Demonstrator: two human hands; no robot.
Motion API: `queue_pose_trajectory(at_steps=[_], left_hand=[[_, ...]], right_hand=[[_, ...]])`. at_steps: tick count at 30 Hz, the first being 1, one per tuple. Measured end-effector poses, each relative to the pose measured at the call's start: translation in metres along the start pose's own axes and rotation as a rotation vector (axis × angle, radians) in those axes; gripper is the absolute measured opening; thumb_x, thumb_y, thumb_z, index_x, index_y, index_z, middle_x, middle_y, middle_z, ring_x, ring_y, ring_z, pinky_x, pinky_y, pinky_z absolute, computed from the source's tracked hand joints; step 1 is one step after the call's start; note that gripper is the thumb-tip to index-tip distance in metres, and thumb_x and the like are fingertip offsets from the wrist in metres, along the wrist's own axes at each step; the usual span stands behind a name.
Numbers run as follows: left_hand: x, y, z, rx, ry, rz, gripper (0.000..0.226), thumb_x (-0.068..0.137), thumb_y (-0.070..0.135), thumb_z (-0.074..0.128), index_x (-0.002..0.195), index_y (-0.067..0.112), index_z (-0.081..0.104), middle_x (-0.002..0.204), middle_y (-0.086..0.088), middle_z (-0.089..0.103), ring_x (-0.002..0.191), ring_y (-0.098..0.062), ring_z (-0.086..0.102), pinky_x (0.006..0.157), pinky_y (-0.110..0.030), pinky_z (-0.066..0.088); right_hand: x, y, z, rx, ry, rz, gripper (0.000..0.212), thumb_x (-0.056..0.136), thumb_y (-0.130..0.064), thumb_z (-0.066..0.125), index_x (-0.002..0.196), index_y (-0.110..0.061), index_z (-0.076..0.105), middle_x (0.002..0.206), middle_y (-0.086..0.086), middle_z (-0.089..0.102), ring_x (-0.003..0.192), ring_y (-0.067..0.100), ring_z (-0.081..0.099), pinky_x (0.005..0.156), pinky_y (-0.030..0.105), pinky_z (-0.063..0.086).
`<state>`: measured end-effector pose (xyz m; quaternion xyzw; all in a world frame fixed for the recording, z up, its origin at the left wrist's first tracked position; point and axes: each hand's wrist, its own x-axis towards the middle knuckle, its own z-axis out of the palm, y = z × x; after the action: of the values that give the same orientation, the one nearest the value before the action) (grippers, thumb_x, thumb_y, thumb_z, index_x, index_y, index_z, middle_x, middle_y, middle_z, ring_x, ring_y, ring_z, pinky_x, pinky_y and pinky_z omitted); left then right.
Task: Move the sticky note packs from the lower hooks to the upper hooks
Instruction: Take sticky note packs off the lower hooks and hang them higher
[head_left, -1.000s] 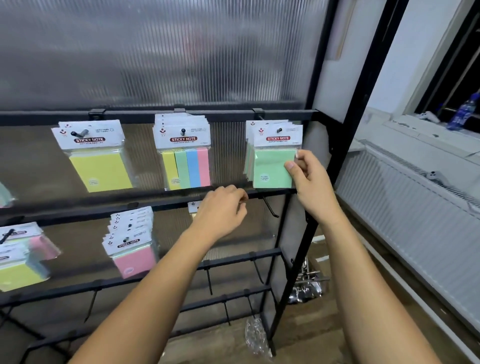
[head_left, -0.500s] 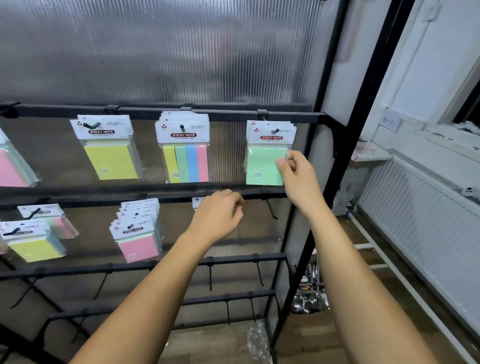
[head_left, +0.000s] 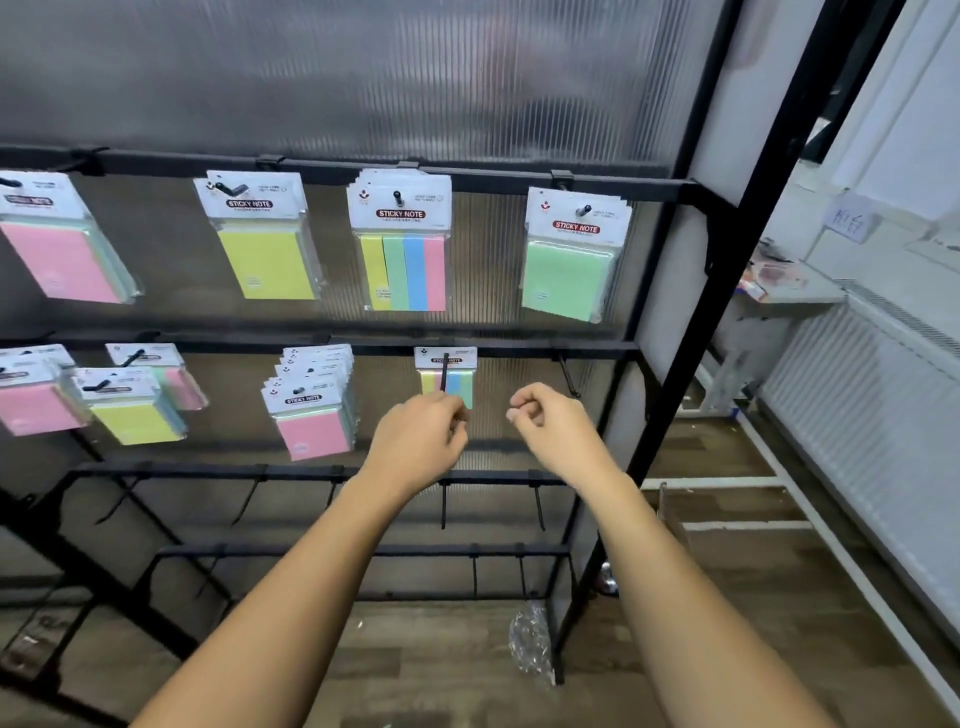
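On the lower rail a multicolour sticky note pack (head_left: 445, 370) hangs on a black hook. My left hand (head_left: 422, 442) covers its bottom edge with curled fingers and grips it there. My right hand (head_left: 551, 422) hovers just right of it, fingers loosely curled and holding nothing. The upper rail (head_left: 488, 177) carries a green pack (head_left: 570, 262), a multicolour stack (head_left: 402, 249), a yellow pack (head_left: 262, 244) and a pink pack (head_left: 54, 252). The lower rail also holds a pink stack (head_left: 311, 405) and yellow and pink packs (head_left: 132, 402) at the left.
An empty hook (head_left: 569, 375) juts out on the lower rail right of my right hand. Two more rails with bare hooks (head_left: 444, 501) run below. The rack's black upright (head_left: 691, 332) stands at the right, with a radiator (head_left: 857, 415) beyond it.
My right hand let go of the green pack, which now hangs on the upper hook, and dropped down beside my left hand. My left hand stayed at the lower multicolour pack.
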<state>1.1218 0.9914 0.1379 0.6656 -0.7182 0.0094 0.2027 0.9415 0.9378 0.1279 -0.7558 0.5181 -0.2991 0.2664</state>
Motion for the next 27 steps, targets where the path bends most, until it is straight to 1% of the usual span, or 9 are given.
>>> queue_pose_trajectory(at_steps=[4, 8, 11, 16, 18, 21, 24, 25, 27], left_hand=[[-0.013, -0.017, 0.007, 0.04, -0.019, -0.066, 0.017, 0.091, 0.027, 0.05, 0.099, 0.019, 0.063, 0.097, 0.002, 0.063, 0.093, -0.021, 0.06, 0.073, -0.034, 0.046], [-0.018, -0.033, 0.014, 0.045, -0.038, -0.121, 0.021, 0.092, 0.027, 0.049, 0.102, 0.018, 0.065, 0.1, 0.0, 0.064, 0.094, -0.022, 0.061, 0.077, -0.035, 0.05], [-0.017, -0.044, 0.018, 0.051, -0.048, -0.142, 0.021, 0.092, 0.027, 0.048, 0.103, 0.017, 0.064, 0.101, -0.001, 0.064, 0.094, -0.023, 0.06, 0.077, -0.035, 0.049], [-0.011, -0.059, 0.023, 0.038, -0.05, -0.141, 0.019, 0.093, 0.025, 0.049, 0.101, 0.016, 0.063, 0.1, -0.001, 0.063, 0.093, -0.022, 0.06, 0.075, -0.033, 0.045], [-0.005, -0.064, 0.024, 0.037, -0.05, -0.141, 0.019, 0.093, 0.026, 0.048, 0.1, 0.016, 0.063, 0.1, 0.0, 0.062, 0.093, -0.021, 0.059, 0.075, -0.032, 0.046], [0.003, -0.071, 0.027, 0.036, -0.051, -0.137, 0.018, 0.093, 0.026, 0.048, 0.099, 0.017, 0.063, 0.099, 0.0, 0.062, 0.093, -0.02, 0.059, 0.073, -0.031, 0.044], [0.012, -0.075, 0.03, 0.036, -0.066, -0.132, 0.019, 0.093, 0.027, 0.047, 0.099, 0.017, 0.063, 0.098, 0.001, 0.061, 0.094, -0.02, 0.059, 0.072, -0.032, 0.045], [0.015, -0.077, 0.031, 0.038, -0.068, -0.127, 0.019, 0.092, 0.027, 0.047, 0.099, 0.017, 0.063, 0.098, 0.0, 0.061, 0.094, -0.02, 0.059, 0.071, -0.032, 0.045], [0.019, -0.079, 0.033, 0.048, -0.068, -0.111, 0.021, 0.092, 0.026, 0.046, 0.1, 0.017, 0.063, 0.098, 0.0, 0.061, 0.093, -0.022, 0.06, 0.071, -0.033, 0.046]], right_hand=[[-0.008, 0.001, 0.031, -0.055, -0.09, 0.0, 0.017, 0.094, -0.028, 0.059, 0.109, -0.02, 0.059, 0.076, -0.013, 0.059, 0.076, 0.009, 0.056, 0.076, 0.033, 0.051], [-0.002, -0.001, 0.047, -0.04, -0.135, 0.013, 0.016, 0.093, -0.029, 0.061, 0.107, -0.021, 0.059, 0.081, -0.01, 0.063, 0.079, 0.012, 0.059, 0.076, 0.032, 0.051], [0.01, -0.002, 0.055, -0.054, -0.138, 0.01, 0.017, 0.093, -0.03, 0.061, 0.107, -0.021, 0.06, 0.086, -0.009, 0.064, 0.083, 0.011, 0.061, 0.077, 0.029, 0.052], [0.035, -0.006, 0.065, -0.057, -0.106, 0.07, 0.018, 0.094, -0.029, 0.06, 0.108, -0.018, 0.059, 0.092, -0.005, 0.065, 0.089, 0.014, 0.062, 0.075, 0.027, 0.047], [0.046, -0.007, 0.069, -0.056, -0.099, 0.092, 0.027, 0.094, -0.03, 0.061, 0.117, -0.017, 0.056, 0.101, -0.001, 0.065, 0.096, 0.017, 0.062, 0.077, 0.028, 0.047], [0.061, -0.011, 0.076, -0.053, -0.095, 0.126, 0.05, 0.093, -0.029, 0.063, 0.135, -0.013, 0.042, 0.125, 0.006, 0.058, 0.114, 0.022, 0.056, 0.091, 0.034, 0.047], [0.075, -0.013, 0.082, -0.027, -0.065, 0.176, 0.066, 0.09, -0.028, 0.067, 0.143, -0.01, 0.032, 0.139, 0.01, 0.05, 0.127, 0.028, 0.05, 0.101, 0.041, 0.044], [0.079, -0.013, 0.084, -0.023, -0.062, 0.196, 0.067, 0.09, -0.027, 0.068, 0.143, -0.009, 0.032, 0.139, 0.012, 0.05, 0.127, 0.03, 0.05, 0.101, 0.043, 0.045], [0.087, -0.012, 0.085, -0.027, -0.073, 0.222, 0.056, 0.09, -0.025, 0.068, 0.134, -0.007, 0.037, 0.133, 0.014, 0.054, 0.122, 0.032, 0.053, 0.097, 0.043, 0.047]])
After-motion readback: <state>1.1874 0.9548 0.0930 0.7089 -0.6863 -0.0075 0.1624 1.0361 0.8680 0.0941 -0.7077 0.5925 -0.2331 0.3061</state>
